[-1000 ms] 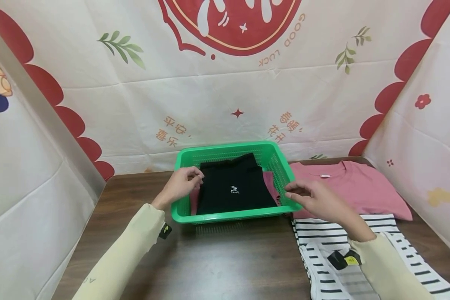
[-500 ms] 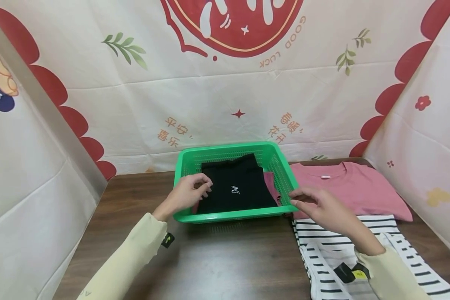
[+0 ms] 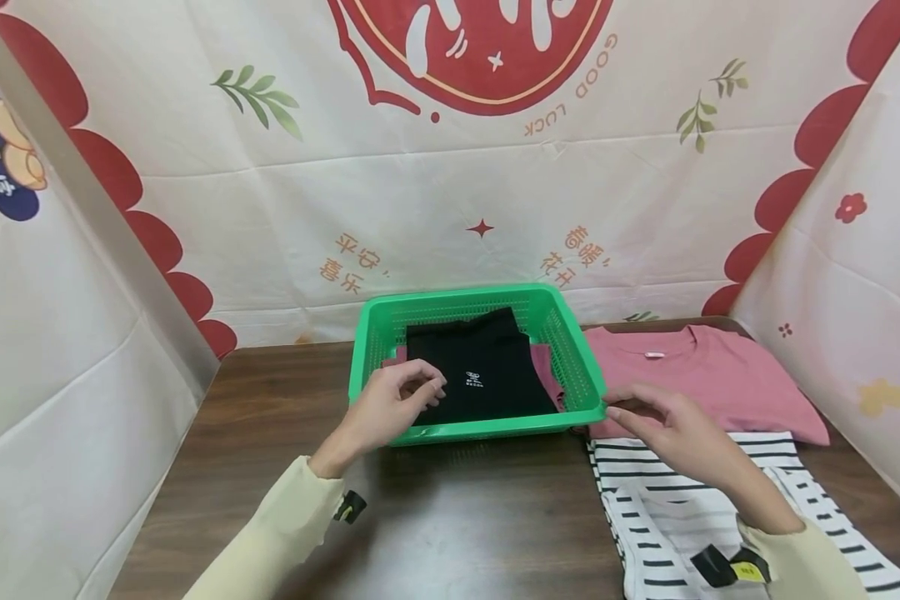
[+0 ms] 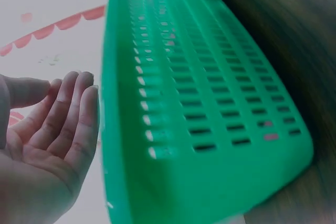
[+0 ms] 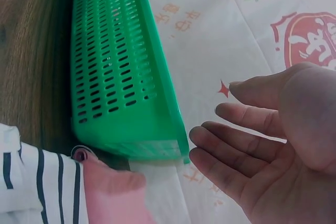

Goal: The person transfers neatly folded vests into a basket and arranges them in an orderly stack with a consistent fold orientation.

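A green plastic basket (image 3: 487, 429) stands at the back of the table, with a folded black garment (image 3: 465, 358) bearing a small white print on top of pink cloth (image 3: 543, 367) inside. My left hand (image 3: 397, 408) hovers over the basket's front left part, fingers loosely bent and holding nothing. In the left wrist view the palm of that hand (image 4: 52, 135) shows bare beside the basket wall. At the front right corner is my right hand (image 3: 675, 429), fingertips right by the rim. The right wrist view shows its fingers (image 5: 226, 156) relaxed, with nothing between them.
Right of the basket lies a pink T-shirt (image 3: 690, 375) spread flat. A black-and-white striped garment (image 3: 645, 533) lies in front of it, under the right forearm. A printed cloth (image 3: 307, 208) hangs close behind the brown wooden table (image 3: 450, 517).
My left hand has moved right and toward me, from the basket's left rim to over its front part. My right hand has shifted slightly right and toward me. The basket stays put.
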{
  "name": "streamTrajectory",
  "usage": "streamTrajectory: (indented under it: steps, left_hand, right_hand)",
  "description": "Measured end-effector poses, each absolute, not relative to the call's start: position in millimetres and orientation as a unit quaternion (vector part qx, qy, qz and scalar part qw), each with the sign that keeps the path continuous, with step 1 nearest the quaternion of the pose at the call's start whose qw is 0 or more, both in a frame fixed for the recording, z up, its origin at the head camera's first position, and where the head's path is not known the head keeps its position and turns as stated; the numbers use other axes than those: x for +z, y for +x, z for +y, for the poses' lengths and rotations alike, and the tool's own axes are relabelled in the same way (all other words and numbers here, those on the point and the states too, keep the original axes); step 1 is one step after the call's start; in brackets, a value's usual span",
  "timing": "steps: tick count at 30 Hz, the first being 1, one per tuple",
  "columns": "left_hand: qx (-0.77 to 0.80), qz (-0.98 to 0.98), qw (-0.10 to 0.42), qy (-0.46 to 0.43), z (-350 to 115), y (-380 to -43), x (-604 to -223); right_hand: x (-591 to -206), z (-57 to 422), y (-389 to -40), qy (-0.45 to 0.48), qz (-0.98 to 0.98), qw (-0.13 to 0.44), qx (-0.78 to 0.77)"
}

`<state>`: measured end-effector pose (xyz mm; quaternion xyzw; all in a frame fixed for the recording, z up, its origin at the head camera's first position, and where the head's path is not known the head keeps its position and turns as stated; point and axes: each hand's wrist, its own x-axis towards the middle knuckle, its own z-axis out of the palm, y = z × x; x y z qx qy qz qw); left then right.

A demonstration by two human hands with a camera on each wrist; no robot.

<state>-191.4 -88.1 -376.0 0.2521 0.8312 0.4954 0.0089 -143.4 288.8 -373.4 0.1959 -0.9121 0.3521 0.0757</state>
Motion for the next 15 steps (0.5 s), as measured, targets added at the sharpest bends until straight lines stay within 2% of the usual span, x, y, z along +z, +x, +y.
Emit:
streamTrajectory:
  steps: [7, 15]
  left_hand:
    - [0.515, 0.812, -0.007, 0.273, -78, -171, -373]
    - [0.500, 0.809, 0.013, 0.308, -68, -152, -375]
  right_hand:
    - [-380, 302, -135, 0.173, -0.916, 0.077, 0.355]
    - [-389, 319, -129, 0.160, -0.919, 0.086, 0.350]
